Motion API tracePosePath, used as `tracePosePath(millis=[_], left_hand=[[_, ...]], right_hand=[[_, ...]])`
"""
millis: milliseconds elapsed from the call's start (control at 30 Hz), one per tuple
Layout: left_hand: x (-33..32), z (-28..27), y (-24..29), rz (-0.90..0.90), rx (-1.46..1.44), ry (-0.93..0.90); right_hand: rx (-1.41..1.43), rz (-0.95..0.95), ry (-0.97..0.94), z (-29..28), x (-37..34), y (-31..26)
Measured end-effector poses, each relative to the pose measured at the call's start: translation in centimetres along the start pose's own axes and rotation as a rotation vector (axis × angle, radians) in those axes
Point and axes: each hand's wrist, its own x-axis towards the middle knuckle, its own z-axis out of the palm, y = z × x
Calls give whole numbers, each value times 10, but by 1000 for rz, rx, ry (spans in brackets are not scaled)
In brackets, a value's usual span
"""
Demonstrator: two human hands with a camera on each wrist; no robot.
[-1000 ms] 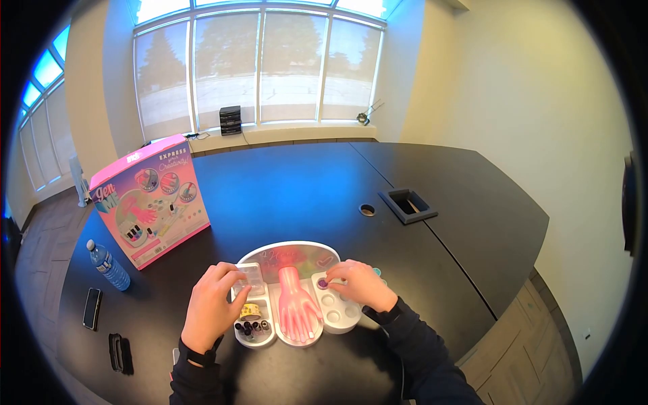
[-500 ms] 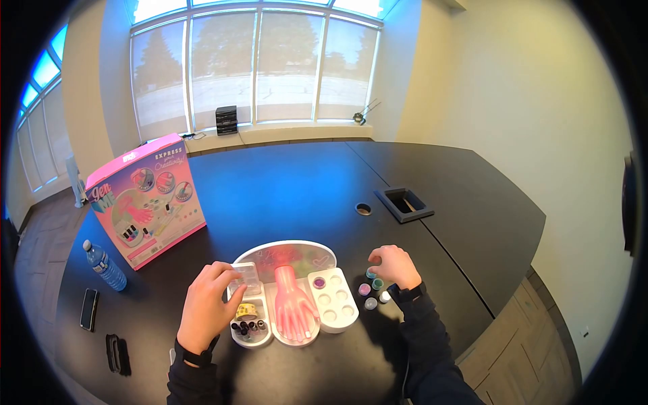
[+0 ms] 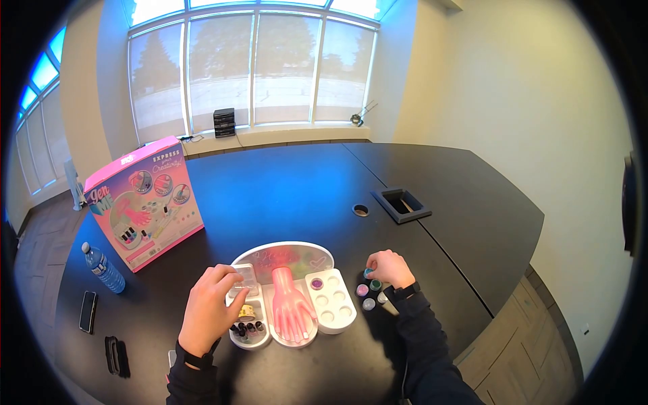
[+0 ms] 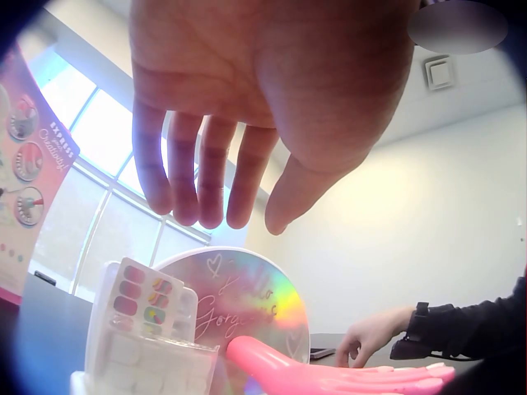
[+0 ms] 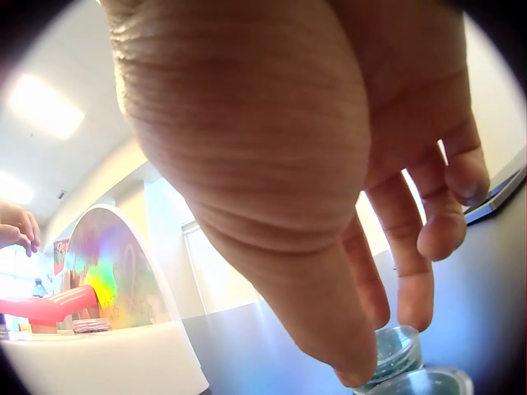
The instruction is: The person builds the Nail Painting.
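A white manicure station with a pink model hand [image 3: 290,307] stands before me, its round iridescent back panel [image 4: 247,296] upright behind. My left hand [image 3: 210,304] hovers above the left compartment, fingers loosely bent, holding nothing. Below it are a clear plastic tray with nail stickers [image 4: 144,300], a yellow roll [image 3: 246,312] and several small dark-capped bottles [image 3: 247,329]. To the right of the station, my right hand [image 3: 391,268] pinches a teal glitter pot [image 5: 397,350] between thumb and fingers. A purple pot [image 3: 316,284] sits in one well of the white right-hand tray [image 3: 344,314].
Beside my right hand stand a green pot [image 3: 376,285], a pink pot [image 3: 362,290] and a pale pot [image 3: 368,304]. A pink box [image 3: 145,202], a water bottle [image 3: 103,268], a phone [image 3: 88,312] and a black item [image 3: 117,356] occupy the left. A socket frame [image 3: 401,205] sits in the tabletop.
My right hand has let go of the purple pot in the tray's upper left well and moved right to the loose pots, where it now pinches the teal one. My left hand has stayed nearly still.
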Motion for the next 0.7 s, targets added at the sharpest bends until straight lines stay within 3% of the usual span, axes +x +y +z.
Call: tracePosePath(millis=[433, 700], left_hand=[[-1, 2, 0, 15, -10, 13], [-2, 2, 2, 25, -19, 15]], right_hand=[[38, -19, 39, -8, -3, -13], [157, -212, 140, -30, -15, -38]])
